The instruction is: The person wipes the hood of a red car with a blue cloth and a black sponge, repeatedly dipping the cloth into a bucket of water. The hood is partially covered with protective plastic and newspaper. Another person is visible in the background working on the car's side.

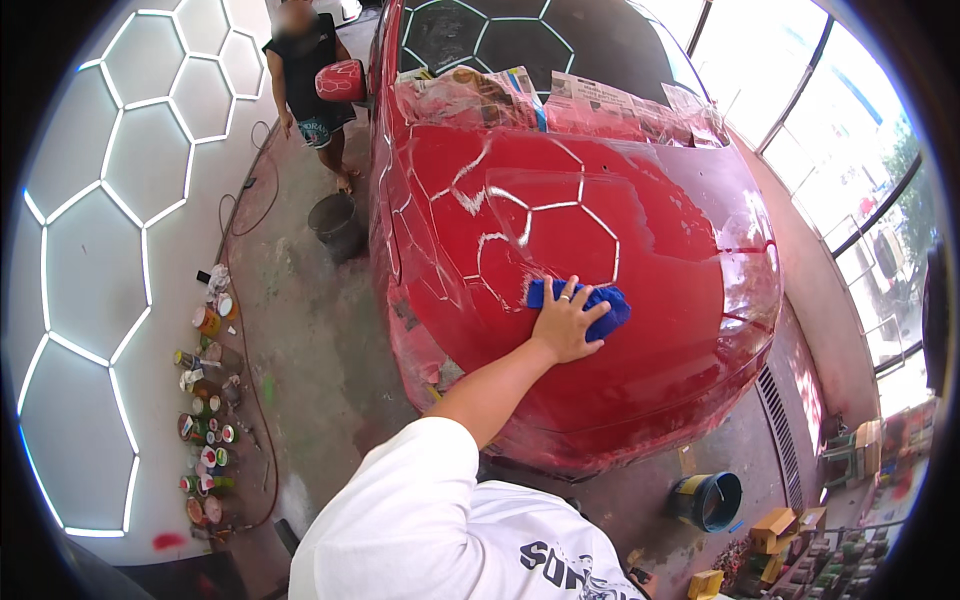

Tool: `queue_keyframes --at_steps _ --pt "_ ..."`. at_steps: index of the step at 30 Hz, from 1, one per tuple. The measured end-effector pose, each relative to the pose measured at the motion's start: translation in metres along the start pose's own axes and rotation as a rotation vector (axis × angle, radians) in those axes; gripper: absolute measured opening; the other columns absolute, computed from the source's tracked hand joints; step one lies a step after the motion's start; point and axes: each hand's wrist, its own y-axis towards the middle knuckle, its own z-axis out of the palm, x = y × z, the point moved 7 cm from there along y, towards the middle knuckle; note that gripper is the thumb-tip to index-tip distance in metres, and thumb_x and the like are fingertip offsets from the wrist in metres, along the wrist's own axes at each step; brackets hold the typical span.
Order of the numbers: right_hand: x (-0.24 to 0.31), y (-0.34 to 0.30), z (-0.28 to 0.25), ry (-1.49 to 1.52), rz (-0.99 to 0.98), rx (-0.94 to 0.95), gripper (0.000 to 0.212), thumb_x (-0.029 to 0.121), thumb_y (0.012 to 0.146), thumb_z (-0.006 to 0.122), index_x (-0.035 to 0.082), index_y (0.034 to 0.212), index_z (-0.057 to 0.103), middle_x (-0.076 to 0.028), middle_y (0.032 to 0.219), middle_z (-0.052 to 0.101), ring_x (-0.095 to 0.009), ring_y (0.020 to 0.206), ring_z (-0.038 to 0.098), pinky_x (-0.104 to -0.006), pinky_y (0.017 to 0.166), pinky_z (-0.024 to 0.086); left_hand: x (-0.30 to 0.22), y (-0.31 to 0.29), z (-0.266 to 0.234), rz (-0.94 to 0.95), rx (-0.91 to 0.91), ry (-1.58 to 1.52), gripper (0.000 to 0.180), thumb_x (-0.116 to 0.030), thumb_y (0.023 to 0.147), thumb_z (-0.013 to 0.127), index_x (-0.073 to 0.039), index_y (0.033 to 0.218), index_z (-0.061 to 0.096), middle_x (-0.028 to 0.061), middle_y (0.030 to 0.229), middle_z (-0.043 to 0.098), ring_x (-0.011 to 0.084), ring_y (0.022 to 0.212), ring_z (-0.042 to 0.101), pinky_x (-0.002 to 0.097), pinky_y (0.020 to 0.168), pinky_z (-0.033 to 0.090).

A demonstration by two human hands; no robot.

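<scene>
My left hand (pixel 568 325), with a ring on one finger, presses a bunched blue cloth (pixel 612 312) against the red car hood (pixel 500 370). Its fingers are spread over the cloth, which sticks out on both sides of them. Bright hexagonal light reflections lie on the glossy paint, broken and ragged just beyond the cloth. My right hand is out of view.
Newspaper sheets (pixel 620 105) cover the windshield base. A person (pixel 303 75) stands by the red side mirror (pixel 341 80), near a dark bucket (pixel 337 227). Several paint cans (pixel 206 320) line the left wall. A blue bucket (pixel 712 500) stands before the car.
</scene>
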Motion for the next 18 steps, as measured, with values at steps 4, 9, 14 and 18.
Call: queue_keyframes --at_steps 4,9,14,18 --pt "0.019 -0.012 0.005 -0.048 0.056 0.051 0.048 0.014 0.084 0.088 0.003 0.126 0.065 -0.017 0.104 0.075 -0.030 0.095 0.075 -0.0442 0.088 0.060 -0.048 -0.062 0.026 0.123 0.020 -0.078 0.075 -0.049 0.083 0.089 -0.027 0.152 0.067 0.0200 0.163 0.058 0.0481 0.159 0.045 0.0824 0.129 0.021" --pt "0.040 -0.010 0.005 -0.070 0.055 0.076 0.048 0.015 0.084 0.087 0.003 0.125 0.066 -0.017 0.104 0.076 -0.031 0.095 0.076 -0.0443 0.089 0.061 -0.004 -0.100 -0.026 0.092 -0.074 -0.120 0.068 -0.045 0.073 0.094 -0.022 0.134 0.076 0.0190 0.148 0.068 0.0457 0.151 0.056 0.0714 0.131 0.028" --pt "0.084 -0.007 -0.027 0.016 -0.053 -0.019 0.047 0.016 0.084 0.087 0.003 0.125 0.066 -0.018 0.103 0.077 -0.031 0.095 0.077 -0.0444 0.089 0.061 0.167 -0.061 -0.106 -0.103 -0.360 -0.016 0.064 -0.045 0.070 0.089 -0.019 0.127 0.077 0.0150 0.144 0.070 0.0435 0.151 0.056 0.0706 0.129 0.030" --pt "0.133 0.001 -0.055 -0.055 -0.246 -0.079 0.049 0.018 0.084 0.087 0.003 0.126 0.066 -0.018 0.102 0.077 -0.032 0.092 0.076 -0.0439 0.085 0.060 0.362 -0.041 -0.153 -0.438 -0.617 -0.098 0.077 -0.047 0.082 0.087 -0.014 0.148 0.067 0.0249 0.162 0.058 0.0478 0.154 0.051 0.0561 0.130 0.040"
